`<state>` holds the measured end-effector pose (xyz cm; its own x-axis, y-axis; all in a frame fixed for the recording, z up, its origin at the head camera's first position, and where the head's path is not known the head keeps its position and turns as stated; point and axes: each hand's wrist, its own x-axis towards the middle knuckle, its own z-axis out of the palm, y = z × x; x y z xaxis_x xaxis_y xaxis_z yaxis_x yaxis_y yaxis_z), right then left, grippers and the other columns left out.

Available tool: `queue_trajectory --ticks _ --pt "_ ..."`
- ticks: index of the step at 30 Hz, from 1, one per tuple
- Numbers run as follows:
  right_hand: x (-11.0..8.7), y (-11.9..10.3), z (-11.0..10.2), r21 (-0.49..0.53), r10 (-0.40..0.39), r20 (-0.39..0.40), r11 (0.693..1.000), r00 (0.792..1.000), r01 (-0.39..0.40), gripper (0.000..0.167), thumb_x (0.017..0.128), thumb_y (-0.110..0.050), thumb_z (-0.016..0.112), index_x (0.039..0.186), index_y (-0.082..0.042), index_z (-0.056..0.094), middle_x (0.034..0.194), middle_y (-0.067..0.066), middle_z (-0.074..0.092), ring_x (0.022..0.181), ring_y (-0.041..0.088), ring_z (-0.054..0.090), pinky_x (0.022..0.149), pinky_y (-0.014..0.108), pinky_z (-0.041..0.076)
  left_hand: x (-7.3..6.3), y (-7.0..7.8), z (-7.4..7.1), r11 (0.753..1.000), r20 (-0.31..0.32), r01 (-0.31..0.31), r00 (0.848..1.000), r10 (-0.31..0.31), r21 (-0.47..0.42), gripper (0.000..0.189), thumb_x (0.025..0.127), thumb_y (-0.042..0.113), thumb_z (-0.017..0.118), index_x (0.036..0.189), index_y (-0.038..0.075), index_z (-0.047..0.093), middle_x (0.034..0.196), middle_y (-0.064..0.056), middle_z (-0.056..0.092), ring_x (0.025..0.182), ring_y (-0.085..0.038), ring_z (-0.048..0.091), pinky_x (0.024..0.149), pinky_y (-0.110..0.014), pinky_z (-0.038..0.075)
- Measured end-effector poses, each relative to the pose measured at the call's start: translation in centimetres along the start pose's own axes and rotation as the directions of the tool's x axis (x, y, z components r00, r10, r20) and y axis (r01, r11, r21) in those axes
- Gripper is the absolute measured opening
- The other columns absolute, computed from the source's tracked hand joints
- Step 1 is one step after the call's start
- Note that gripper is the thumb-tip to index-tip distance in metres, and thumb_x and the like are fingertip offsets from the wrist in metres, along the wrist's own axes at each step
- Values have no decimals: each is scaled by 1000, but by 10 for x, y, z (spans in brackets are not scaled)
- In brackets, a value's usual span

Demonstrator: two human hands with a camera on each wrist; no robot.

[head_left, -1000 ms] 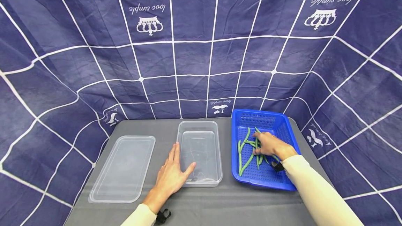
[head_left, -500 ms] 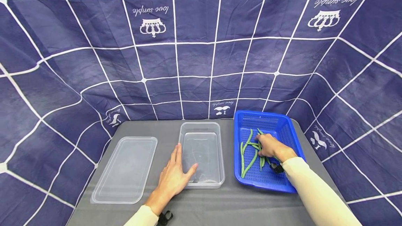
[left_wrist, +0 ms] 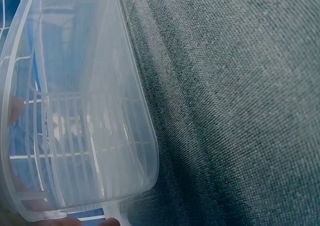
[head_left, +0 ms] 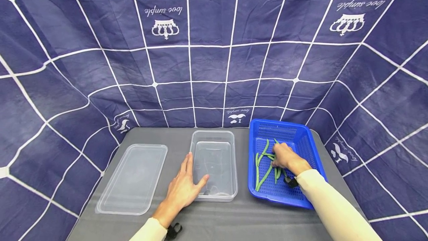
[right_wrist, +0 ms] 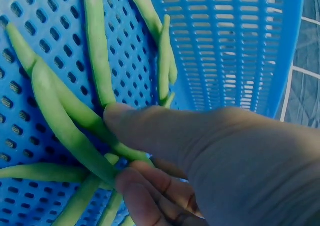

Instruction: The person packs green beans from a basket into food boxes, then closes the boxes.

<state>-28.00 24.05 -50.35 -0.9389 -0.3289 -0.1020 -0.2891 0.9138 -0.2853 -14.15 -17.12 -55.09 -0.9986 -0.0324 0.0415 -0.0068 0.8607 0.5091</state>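
Note:
In the head view my right hand reaches down into a blue basket among several green beans. The right wrist view shows its thumb and curled fingers closing round green beans, some partly hidden behind the fingers. My left hand lies against the left side of a clear plastic container, fingers extended and thumb over its near end. Only parts of that hand's fingers show at the edge of the left wrist view, beside the container wall.
A translucent lid lies flat on the grey tabletop, left of the container. The basket stands to the right of the container, with a gap between them. Behind and at both sides hangs a blue cloth with white lines.
My right hand sinks slightly among the beans and its fingers draw in. The left hand stays at the container. The head view shifts a little.

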Motion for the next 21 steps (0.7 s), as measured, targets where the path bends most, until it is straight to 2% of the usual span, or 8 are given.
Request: queue_trajectory --ticks 2,4,8,9,11,16,18,21 --pt "1 0 1 1 24 5 1000 1000 -24 29 77 -8 104 93 -1 81 81 9 70 75 27 68 74 51 63 0 0 -1 1000 3 -1 1000 1 -7 114 106 74 69 189 16 17 193 -12 30 151 -51 67 97 -70 64" --pt "12 20 18 -2 9 -22 1000 1000 -9 32 73 -9 105 91 -4 80 79 8 69 72 26 67 69 51 61 -1 1 -1 1000 1 -2 1000 2 -15 113 106 72 70 189 16 17 193 -12 31 151 -50 67 97 -70 64" --pt "31 55 47 2 -16 -35 1000 999 16 39 72 -11 106 103 -3 84 84 13 73 74 30 69 69 53 61 -1 1 1 1000 7 -6 1000 7 -18 112 107 71 70 189 16 16 193 -14 31 150 -50 68 97 -69 64" --pt "34 62 53 -1 -40 -63 999 997 40 40 70 -11 105 103 -2 84 83 13 73 73 29 68 66 52 60 -1 2 1 1000 9 -7 1000 7 -18 113 107 71 70 189 16 16 193 -14 31 149 -50 69 97 -69 64" --pt "30 55 45 19 -31 -47 999 998 32 47 71 -7 103 113 1 85 88 16 76 79 33 71 73 53 63 -1 2 2 1000 13 -6 1000 7 -17 113 107 72 70 189 16 16 193 -14 32 148 -50 69 96 -70 64" --pt "20 51 35 111 -109 -105 987 989 120 53 69 4 87 120 -6 85 77 2 71 75 24 65 72 44 59 0 1 1 1000 2 3 1000 -3 -25 112 106 68 73 189 16 17 192 -13 33 146 -51 71 96 -71 64" --pt "17 54 34 152 -163 -145 971 976 185 54 68 2 83 121 -12 85 74 -5 68 73 20 63 71 40 56 0 1 0 1000 -5 3 1000 -3 -26 111 106 65 74 189 16 18 192 -13 34 144 -52 71 95 -72 64" --pt "5 37 17 188 -142 -147 968 979 168 57 69 3 82 124 -11 84 75 -7 69 74 17 63 74 41 56 0 1 0 1000 -10 1 1000 -1 -26 110 107 64 75 188 16 19 191 -13 35 143 -52 72 94 -72 64"
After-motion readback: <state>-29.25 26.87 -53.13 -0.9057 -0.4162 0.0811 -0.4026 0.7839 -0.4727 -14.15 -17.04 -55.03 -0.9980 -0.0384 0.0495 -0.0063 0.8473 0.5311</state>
